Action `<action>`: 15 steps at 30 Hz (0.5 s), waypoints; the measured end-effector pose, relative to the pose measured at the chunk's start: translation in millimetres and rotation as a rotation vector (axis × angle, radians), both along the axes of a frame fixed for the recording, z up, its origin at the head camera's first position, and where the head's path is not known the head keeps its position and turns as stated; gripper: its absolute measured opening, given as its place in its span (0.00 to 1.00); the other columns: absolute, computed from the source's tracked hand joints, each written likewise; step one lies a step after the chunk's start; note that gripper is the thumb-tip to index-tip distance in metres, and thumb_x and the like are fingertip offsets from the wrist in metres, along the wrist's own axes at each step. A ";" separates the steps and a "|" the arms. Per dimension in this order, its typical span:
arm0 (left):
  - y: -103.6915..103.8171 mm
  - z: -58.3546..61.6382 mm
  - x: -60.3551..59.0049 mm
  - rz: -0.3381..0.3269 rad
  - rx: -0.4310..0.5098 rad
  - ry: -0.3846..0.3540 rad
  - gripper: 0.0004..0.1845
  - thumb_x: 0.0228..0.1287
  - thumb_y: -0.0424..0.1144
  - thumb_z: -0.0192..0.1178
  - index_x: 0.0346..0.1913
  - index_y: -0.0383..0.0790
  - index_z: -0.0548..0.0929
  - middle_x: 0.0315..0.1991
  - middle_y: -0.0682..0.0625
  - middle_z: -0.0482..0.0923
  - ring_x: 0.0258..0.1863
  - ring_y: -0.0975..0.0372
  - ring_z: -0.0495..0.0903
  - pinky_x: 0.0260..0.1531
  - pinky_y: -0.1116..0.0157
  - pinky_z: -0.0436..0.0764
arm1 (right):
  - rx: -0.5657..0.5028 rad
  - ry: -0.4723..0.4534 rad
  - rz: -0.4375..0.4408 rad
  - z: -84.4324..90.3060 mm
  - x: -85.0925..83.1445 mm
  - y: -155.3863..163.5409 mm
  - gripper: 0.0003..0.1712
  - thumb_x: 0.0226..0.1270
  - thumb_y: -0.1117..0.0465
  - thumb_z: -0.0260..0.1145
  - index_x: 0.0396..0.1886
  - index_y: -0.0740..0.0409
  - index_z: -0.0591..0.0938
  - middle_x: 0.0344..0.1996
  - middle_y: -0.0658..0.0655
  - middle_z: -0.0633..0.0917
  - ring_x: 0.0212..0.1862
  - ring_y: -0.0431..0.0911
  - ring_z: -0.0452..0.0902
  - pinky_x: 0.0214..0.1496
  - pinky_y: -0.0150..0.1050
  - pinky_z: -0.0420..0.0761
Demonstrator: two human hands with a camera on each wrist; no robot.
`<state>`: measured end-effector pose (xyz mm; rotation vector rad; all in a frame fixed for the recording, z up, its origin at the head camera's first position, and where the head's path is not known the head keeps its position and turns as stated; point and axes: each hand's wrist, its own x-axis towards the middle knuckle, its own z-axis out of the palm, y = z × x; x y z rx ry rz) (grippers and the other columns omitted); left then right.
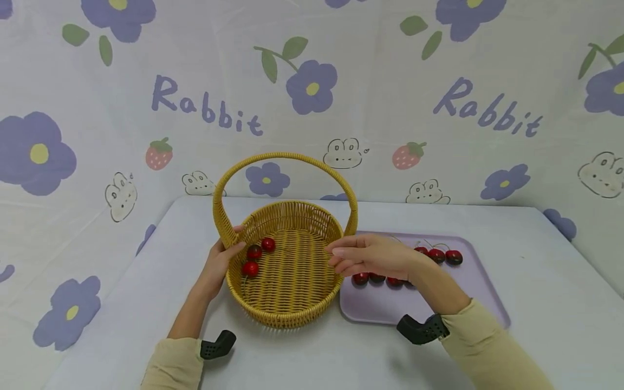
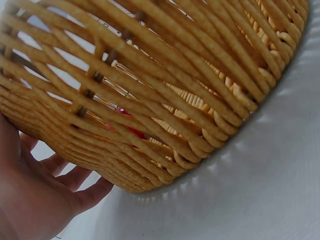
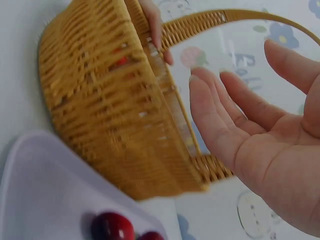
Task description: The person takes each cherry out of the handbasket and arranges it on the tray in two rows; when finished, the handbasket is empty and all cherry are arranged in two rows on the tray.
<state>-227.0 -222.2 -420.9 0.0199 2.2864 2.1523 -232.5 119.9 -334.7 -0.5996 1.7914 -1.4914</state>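
Note:
A yellow woven basket (image 1: 292, 313) with a tall arched handle stands on the table. My left hand (image 1: 215, 266) grips its left side at the foot of the handle, with the thumb over the rim; in the left wrist view the fingers (image 2: 95, 192) lie against the outer wall. Inside, at the left, are three dark red cherries (image 1: 251, 268). Over the basket's right rim hovers my right hand (image 1: 372, 254), its fingers loosely bent and holding nothing in the right wrist view. Beneath and beyond that hand, several cherries (image 1: 454, 257) lie in rows on a lilac tray (image 1: 390, 313).
The white table (image 1: 517, 260) extends around the basket and tray. Behind it hangs a white cloth (image 1: 370, 97) printed with flowers, rabbits and strawberries. The right forearm (image 1: 441, 287) crosses above the tray and hides part of it.

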 end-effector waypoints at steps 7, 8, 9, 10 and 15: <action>0.5 -0.6 -0.4 -0.002 0.011 0.002 0.24 0.74 0.35 0.47 0.70 0.41 0.61 0.68 0.41 0.59 0.67 0.51 0.56 0.66 0.49 0.50 | 0.005 -0.002 -0.004 -2.0 -4.5 -32.2 0.29 0.73 0.55 0.56 0.66 0.68 0.65 0.53 0.65 0.77 0.57 0.59 0.73 0.57 0.45 0.73; 0.4 -0.7 -0.3 -0.002 0.012 0.003 0.24 0.74 0.36 0.47 0.70 0.41 0.61 0.68 0.41 0.59 0.67 0.51 0.56 0.66 0.49 0.50 | 0.000 -0.006 -0.004 -2.7 -5.2 -36.6 0.29 0.74 0.55 0.55 0.67 0.68 0.65 0.53 0.65 0.76 0.57 0.59 0.72 0.57 0.46 0.72; 0.3 -0.6 0.0 -0.003 0.012 0.007 0.24 0.74 0.36 0.47 0.70 0.41 0.61 0.68 0.40 0.59 0.67 0.51 0.56 0.66 0.49 0.50 | -0.003 -0.007 -0.003 -3.4 -5.8 -40.9 0.29 0.74 0.55 0.55 0.67 0.68 0.64 0.54 0.65 0.76 0.58 0.59 0.71 0.58 0.46 0.72; 0.3 -0.3 0.4 -0.002 0.013 0.008 0.24 0.74 0.36 0.47 0.70 0.41 0.61 0.68 0.40 0.59 0.67 0.51 0.56 0.65 0.49 0.50 | -0.009 -0.014 -0.006 -4.2 -6.4 -45.1 0.28 0.75 0.55 0.54 0.67 0.67 0.64 0.55 0.66 0.75 0.58 0.60 0.71 0.58 0.46 0.72; 0.1 0.6 1.4 -0.001 0.011 0.008 0.24 0.74 0.35 0.47 0.70 0.40 0.61 0.68 0.40 0.59 0.67 0.50 0.56 0.65 0.49 0.50 | 0.010 -0.025 -0.019 -9.0 -9.1 -63.2 0.29 0.75 0.53 0.53 0.67 0.65 0.64 0.57 0.69 0.73 0.60 0.60 0.69 0.58 0.47 0.72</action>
